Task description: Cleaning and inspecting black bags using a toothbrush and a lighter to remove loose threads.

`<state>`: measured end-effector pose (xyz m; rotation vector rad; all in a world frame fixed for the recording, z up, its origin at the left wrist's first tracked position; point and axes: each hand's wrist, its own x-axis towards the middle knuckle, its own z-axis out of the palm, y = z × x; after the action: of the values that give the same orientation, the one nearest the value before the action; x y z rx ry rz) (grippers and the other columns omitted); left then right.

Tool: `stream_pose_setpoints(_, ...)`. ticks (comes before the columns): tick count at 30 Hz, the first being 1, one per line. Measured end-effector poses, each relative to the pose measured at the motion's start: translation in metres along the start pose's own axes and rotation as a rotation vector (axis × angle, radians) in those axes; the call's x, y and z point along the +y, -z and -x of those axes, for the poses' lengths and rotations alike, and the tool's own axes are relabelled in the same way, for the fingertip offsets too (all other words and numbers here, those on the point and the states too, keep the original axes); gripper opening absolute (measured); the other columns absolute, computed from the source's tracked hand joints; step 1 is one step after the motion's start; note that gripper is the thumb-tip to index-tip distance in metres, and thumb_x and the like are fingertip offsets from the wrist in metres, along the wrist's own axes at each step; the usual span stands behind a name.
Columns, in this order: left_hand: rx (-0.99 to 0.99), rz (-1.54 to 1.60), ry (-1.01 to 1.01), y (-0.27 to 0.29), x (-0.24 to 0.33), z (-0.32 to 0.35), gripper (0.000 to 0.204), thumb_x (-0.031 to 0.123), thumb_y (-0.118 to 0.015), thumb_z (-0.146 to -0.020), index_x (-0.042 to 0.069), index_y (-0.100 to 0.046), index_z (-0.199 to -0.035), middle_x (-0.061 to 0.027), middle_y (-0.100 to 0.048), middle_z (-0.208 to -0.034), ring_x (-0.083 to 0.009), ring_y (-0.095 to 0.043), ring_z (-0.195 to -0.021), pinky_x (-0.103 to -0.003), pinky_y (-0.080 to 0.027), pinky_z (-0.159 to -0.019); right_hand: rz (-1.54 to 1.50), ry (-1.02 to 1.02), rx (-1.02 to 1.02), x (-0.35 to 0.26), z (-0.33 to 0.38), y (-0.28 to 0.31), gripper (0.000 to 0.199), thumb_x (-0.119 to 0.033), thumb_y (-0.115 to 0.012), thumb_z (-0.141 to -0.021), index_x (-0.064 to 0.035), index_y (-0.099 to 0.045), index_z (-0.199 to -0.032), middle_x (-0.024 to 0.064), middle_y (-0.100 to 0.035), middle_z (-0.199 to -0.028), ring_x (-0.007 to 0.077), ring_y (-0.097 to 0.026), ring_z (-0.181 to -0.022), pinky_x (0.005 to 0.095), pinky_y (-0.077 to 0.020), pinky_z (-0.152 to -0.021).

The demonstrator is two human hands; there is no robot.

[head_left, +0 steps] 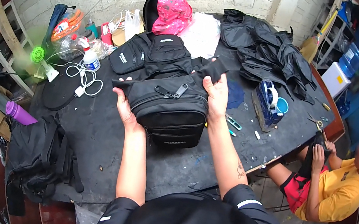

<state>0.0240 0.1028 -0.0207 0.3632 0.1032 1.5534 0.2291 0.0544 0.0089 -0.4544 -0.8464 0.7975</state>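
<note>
Between my hands is a black fabric bag [171, 118] with zippered compartments, held over the middle of the table. Two large zipper pulls show on its top. My left hand [124, 108] is closed on the bag's left end, thumb on the near side. At the opposite end, my right hand [215, 93] grips a black fabric flap, and its fingers are partly hidden behind the cloth. Just beyond lie more black bags [170, 49] with zippered pockets.
The dark table [101, 146] carries a pile of black fabric [268, 46], a pink bag [174, 8], a spray bottle [91, 59], a tape dispenser [267, 106], scissors [316, 121] and another black bag [40, 154]. A person in yellow [343, 189] sits at right, handling dark cloth.
</note>
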Motion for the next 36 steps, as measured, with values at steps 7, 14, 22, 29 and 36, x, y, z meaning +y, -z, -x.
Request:
stream_pose_setpoints(7,-0.166,-0.088,0.211,0.021,0.006,-0.016,0.046,0.039,-0.044,-0.093,0.009,-0.045,-0.128,-0.0083,-0.053,-0.123,-0.0238,-0.048,-0.115,-0.040,-0.036,-0.102,-0.164,-0.214,-0.036,-0.007,-0.014,0.018,0.033,-0.017,-0.042,-0.096,-0.0048,-0.040,-0.127,0.0090,-0.056,-0.112,0.0231,-0.057,-0.102,0.0374,-0.0464,-0.089)
stream_pose_setpoints(14,-0.075,-0.028,0.278,0.021,0.001,-0.036,0.042,0.033,-0.039,-0.096,0.006,-0.044,-0.128,-0.0096,-0.049,-0.131,-0.0242,-0.044,-0.121,-0.044,-0.030,-0.107,-0.182,-0.268,-0.013,0.016,-0.037,0.050,0.029,-0.018,-0.050,-0.093,-0.0050,-0.047,-0.119,0.0082,-0.060,-0.106,0.0222,-0.057,-0.099,0.0370,-0.0453,-0.090)
stream_pose_setpoints(22,0.777,-0.590,0.253,0.045,0.021,-0.063,0.022,0.020,-0.055,-0.086,0.004,-0.050,-0.100,-0.0033,-0.053,-0.081,-0.0175,-0.052,-0.075,-0.027,-0.042,-0.074,-0.253,-0.334,0.094,0.011,-0.043,0.045,0.037,-0.026,-0.043,-0.095,-0.0038,-0.046,-0.124,0.0084,-0.056,-0.118,0.0222,-0.052,-0.110,0.0363,-0.0375,-0.099)
stream_pose_setpoints(29,-0.480,-1.360,0.269,-0.106,0.023,-0.027,0.045,0.046,-0.044,-0.092,0.007,-0.064,-0.102,-0.0040,-0.063,-0.098,-0.0143,-0.053,-0.094,-0.025,-0.034,-0.086,0.006,-0.447,-0.227,-0.019,-0.015,-0.017,0.024,-0.021,-0.050,-0.091,-0.0016,-0.059,-0.103,0.0054,-0.063,-0.099,0.0160,-0.058,-0.090,0.0298,-0.0456,-0.081)
stream_pose_setpoints(36,-0.609,-1.017,0.556,-0.162,0.027,-0.003,0.035,0.034,-0.056,-0.090,0.000,-0.064,-0.094,-0.0036,-0.065,-0.087,-0.0085,-0.058,-0.078,-0.023,-0.045,-0.072,0.936,0.480,0.023,-0.040,0.016,-0.039,0.057,-0.017,-0.086,-0.055,-0.0055,-0.048,-0.097,0.0037,-0.048,-0.096,0.0121,-0.045,-0.083,0.0243,-0.0364,-0.070)
